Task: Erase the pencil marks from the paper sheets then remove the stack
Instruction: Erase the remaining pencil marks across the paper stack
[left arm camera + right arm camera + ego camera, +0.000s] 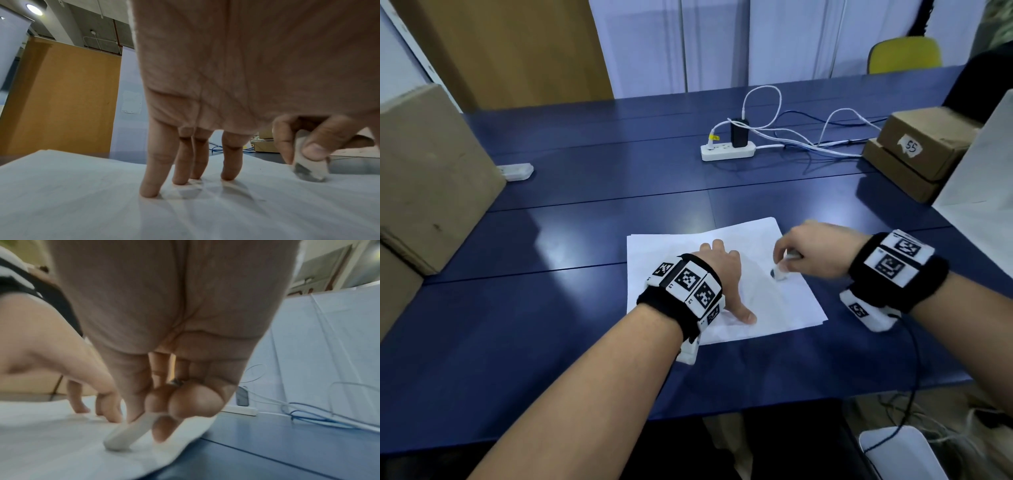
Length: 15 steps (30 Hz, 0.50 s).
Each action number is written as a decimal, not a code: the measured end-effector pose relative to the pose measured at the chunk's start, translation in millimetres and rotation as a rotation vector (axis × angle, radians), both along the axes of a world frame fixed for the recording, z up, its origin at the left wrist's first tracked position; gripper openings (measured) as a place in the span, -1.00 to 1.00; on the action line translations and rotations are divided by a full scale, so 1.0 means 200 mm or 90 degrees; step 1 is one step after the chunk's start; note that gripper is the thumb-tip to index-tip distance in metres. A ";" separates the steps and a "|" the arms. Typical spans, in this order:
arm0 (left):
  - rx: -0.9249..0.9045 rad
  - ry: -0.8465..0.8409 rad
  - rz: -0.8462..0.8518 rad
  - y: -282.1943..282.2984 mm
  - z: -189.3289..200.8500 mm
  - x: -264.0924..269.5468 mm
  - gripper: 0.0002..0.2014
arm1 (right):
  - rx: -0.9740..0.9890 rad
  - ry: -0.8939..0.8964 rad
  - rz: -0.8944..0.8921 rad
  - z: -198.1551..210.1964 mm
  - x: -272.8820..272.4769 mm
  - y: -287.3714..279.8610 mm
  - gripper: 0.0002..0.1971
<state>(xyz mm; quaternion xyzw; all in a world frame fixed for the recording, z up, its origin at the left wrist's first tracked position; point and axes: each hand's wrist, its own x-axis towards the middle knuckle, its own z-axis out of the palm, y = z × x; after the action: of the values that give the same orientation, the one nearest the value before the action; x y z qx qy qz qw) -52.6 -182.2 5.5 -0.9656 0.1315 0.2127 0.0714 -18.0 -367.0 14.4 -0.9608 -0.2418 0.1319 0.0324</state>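
A small stack of white paper sheets (774, 301) lies on the blue table (551, 308), near its front edge. My left hand (722, 270) presses on the stack with straight, spread fingers (154, 178). My right hand (804, 253) pinches a white eraser (779, 274) with a grey, smudged tip and holds that tip down on the top sheet, right of the left hand. The eraser (308, 168) shows in the left wrist view between thumb and finger, and the eraser (127, 433) slants onto the paper (51, 451) in the right wrist view. Pencil marks are too faint to make out.
A white power strip (726, 150) with a black charger and loose cables (808, 137) sits at the table's middle back. Stacked cardboard boxes (917, 150) stand at the right, a large box (424, 178) at the left. A yellow chair (904, 54) is behind the table.
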 end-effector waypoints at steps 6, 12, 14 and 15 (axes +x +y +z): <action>-0.004 -0.015 0.007 0.01 -0.01 -0.03 -0.03 | -0.013 0.125 0.079 0.00 -0.13 0.01 -0.86; -0.011 -0.010 0.014 0.01 0.00 -0.05 -0.04 | 0.011 0.017 -0.015 -0.01 -0.03 0.01 -0.89; -0.018 -0.007 0.017 0.01 0.00 -0.05 -0.04 | 0.024 -0.012 -0.055 -0.01 -0.01 0.01 -0.87; -0.020 -0.007 0.018 0.01 0.00 -0.05 -0.03 | 0.026 -0.006 -0.056 -0.02 -0.01 0.01 -0.87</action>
<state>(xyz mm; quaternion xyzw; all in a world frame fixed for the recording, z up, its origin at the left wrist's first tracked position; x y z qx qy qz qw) -62.4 -179.8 6.2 -0.9695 0.1208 0.2066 0.0539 -21.0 -365.0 11.1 -0.9703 -0.2018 0.1208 0.0567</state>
